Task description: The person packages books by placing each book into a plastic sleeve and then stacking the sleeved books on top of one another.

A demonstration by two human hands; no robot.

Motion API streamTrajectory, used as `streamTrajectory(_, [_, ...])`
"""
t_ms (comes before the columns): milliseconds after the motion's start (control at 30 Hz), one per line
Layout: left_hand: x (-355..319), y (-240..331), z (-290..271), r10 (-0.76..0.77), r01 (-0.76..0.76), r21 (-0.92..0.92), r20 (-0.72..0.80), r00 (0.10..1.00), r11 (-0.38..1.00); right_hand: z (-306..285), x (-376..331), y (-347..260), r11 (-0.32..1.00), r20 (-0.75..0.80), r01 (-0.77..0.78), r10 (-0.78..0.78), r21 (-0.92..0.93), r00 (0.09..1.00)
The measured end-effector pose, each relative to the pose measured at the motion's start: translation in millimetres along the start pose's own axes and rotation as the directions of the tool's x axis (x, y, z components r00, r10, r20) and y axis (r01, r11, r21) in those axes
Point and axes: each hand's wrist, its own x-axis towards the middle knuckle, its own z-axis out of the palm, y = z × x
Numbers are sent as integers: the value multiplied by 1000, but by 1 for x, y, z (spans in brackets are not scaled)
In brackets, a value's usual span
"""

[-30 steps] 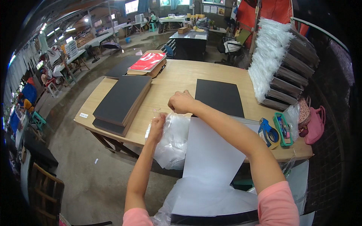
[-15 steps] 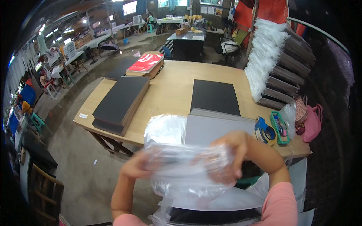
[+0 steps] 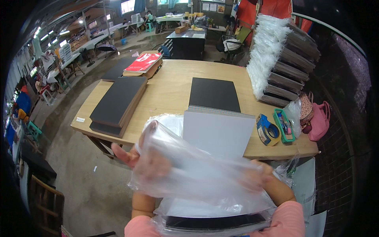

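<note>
Stretched between my hands is a clear plastic bag, smeared by motion, in front of the table's near edge. My left hand grips its left end; the thumb sticks out to the side and the fingers show dimly through the film. At the other end my right hand is closed on the plastic, its fingers blurred. Close to my body, below the bag, lies a black board with clear plastic around it. Just beyond the bag rests a stack of light grey boards, with a black board behind it.
Clear plastic bags lie left of the grey stack. On the wooden table are black board stacks, a red-covered book, a tape dispenser and a green pen tray. Plastic-wrapped boards rise at right beside a pink bag.
My hands have moved apart, the right one outward, and the plastic is now drawn out between them. My view has shifted slightly, uncovering more of the grey stack.
</note>
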Motion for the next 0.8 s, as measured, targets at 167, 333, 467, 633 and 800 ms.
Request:
streamTrajectory(167, [11, 15, -9, -145, 179, 399, -113, 983, 899, -9, -11, 26, 920, 18, -326, 330, 219, 944])
streamTrajectory(333, [-8, 56, -48, -155, 394, 809, -364, 918, 437, -11, -50, 18, 999, -381, 46, -38, 12, 924])
streamTrajectory(467, [5, 45, -56, 232, 462, 653, -411, 882, -600, -29, -33, -11, 931, -702, 277, -361, -238, 613])
streamTrajectory(633, [45, 9, -77, 307, 312, 9, -152, 940, -950, -49, 27, -36, 197, -309, -425, -927, -883, 213])
streamTrajectory(800, [48, 17, -31, 273, 469, 428, -444, 853, -772, -35, 15, -50, 258, -428, -513, -869, -819, 247])
